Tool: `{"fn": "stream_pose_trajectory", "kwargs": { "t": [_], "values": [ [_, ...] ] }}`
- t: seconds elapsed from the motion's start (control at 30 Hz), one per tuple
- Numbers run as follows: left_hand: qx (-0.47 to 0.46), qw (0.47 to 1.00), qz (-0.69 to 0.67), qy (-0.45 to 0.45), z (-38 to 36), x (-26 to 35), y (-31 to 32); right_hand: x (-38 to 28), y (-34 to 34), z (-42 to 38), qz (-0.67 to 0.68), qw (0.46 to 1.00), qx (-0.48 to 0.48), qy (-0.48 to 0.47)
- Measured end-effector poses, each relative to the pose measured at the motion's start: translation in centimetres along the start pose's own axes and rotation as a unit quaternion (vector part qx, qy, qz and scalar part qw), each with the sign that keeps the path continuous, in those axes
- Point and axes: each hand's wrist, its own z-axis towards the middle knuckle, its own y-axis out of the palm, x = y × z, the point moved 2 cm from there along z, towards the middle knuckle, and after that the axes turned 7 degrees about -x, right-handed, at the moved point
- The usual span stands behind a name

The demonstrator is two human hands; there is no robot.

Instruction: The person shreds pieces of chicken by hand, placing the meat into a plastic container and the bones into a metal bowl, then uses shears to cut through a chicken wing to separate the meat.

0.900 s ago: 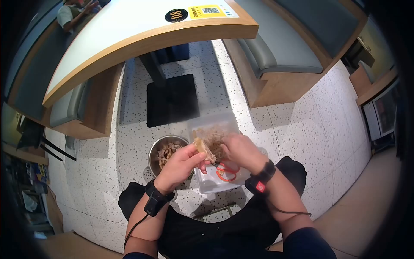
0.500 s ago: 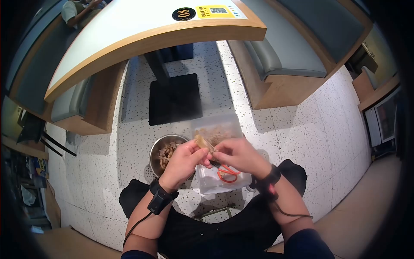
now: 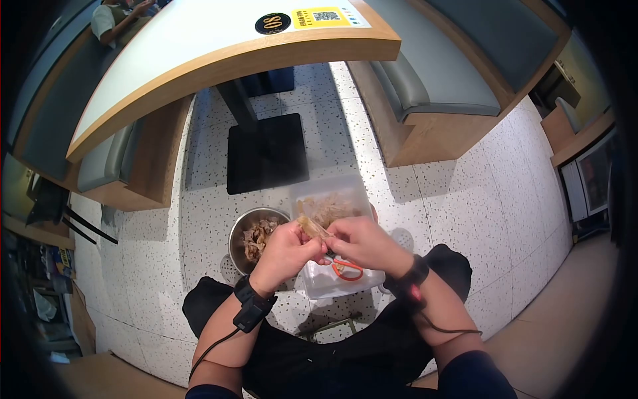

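Over the clear plastic box [image 3: 319, 290], both my hands are closed on a pale yellowish piece of meat [image 3: 309, 226]. My left hand [image 3: 287, 250] pinches it from the left, and my right hand [image 3: 364, 243] grips its lower right end, the fingertips nearly meeting. Light shredded meat [image 3: 335, 206] lies in the far part of the box. Orange-handled scissors [image 3: 349, 276] rest in its near part, their blades hidden under my hands. Left of the box stands a steel bowl [image 3: 233, 229] with brownish meat pieces [image 3: 258, 238] in it.
Ahead is a white table [image 3: 199, 40] with a wooden edge, on a black pedestal base [image 3: 267, 153]. Grey padded benches [image 3: 445, 80] flank it. A person [image 3: 123, 23] sits at the far left. The box and bowl are low, between my knees, above speckled floor tiles [image 3: 465, 199].
My hands have shifted slightly, fingers closing tighter around the piece of meat. The view has tilted a little; box and bowl stay in place.
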Motion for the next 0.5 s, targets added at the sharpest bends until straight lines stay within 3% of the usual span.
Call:
{"fn": "stream_pose_trajectory", "kwargs": {
  "t": [0.5],
  "values": [
    [0.053, 0.978, 0.192, 0.063, -0.33, 0.81, -0.23, -0.96, -0.24, 0.16, 0.041, 0.997, -0.046, 0.048]
  ]
}}
